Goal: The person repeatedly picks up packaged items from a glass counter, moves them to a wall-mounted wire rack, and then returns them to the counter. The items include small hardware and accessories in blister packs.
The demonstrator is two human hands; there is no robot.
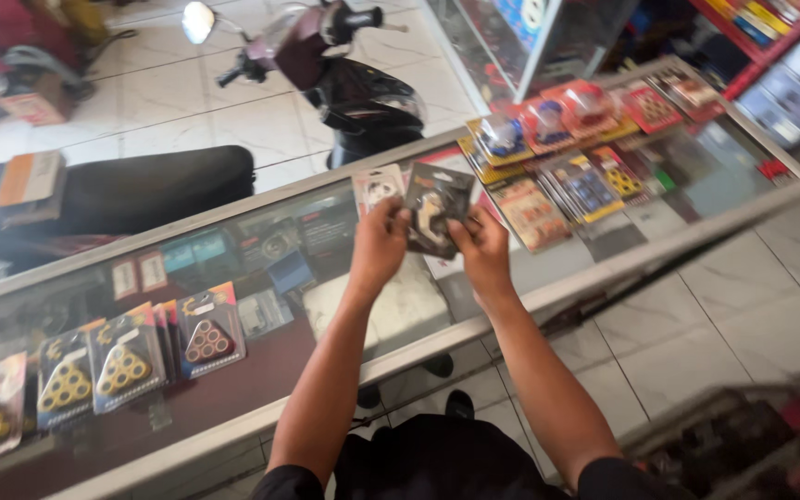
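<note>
— While both hands, left hand (pixel 379 243) and right hand (pixel 481 248), grip a dark blister pack (pixel 435 207) above the glass worktop (pixel 548 268), what's around?
— Packaged parts (pixel 557 157) under glass, scooter (pixel 344 74) on the tiled floor (pixel 178 102) beyond.

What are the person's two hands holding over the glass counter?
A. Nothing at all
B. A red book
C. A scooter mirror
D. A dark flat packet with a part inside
D: the left hand and the right hand each pinch a side of a dark flat packet, held up above the glass counter.
</note>
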